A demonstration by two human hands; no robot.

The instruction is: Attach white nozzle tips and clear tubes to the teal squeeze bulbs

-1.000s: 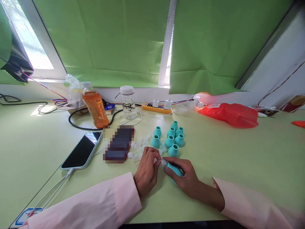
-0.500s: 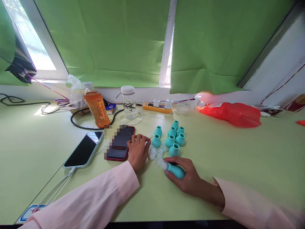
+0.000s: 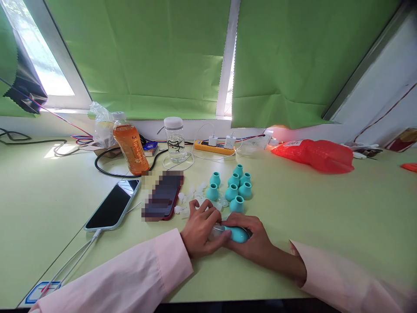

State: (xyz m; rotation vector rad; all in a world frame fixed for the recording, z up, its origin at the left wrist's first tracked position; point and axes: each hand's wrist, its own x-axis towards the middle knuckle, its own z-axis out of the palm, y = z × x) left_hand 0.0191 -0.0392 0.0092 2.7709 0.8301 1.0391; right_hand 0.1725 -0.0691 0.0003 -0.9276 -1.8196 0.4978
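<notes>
My right hand point(image 3: 252, 237) is wrapped round a teal bulb point(image 3: 239, 234) lying on its side, its clear tip pointing left. Over that clear tip, my left hand point(image 3: 205, 230) is closed, with the thumb pressed near where the clear part meets the teal. Just beyond my hands, several teal bulbs point(image 3: 236, 204) stand upright with their open necks up. Small translucent white pieces point(image 3: 194, 193) lie scattered between the dark phone and the bulbs, some partly hidden by my left fingers.
A dark red-edged phone point(image 3: 164, 195) and a white-cased phone point(image 3: 114, 204) lie on the left. Behind stand an orange drink bottle point(image 3: 132, 148), a clear jar point(image 3: 175, 141) and a yellow power strip point(image 3: 213, 148). A red bag point(image 3: 314, 155) lies at the back right.
My left hand has moved from the white pieces towards me and right, and now closes on the clear tip of the bulb. My right hand still holds the teal bulb.
</notes>
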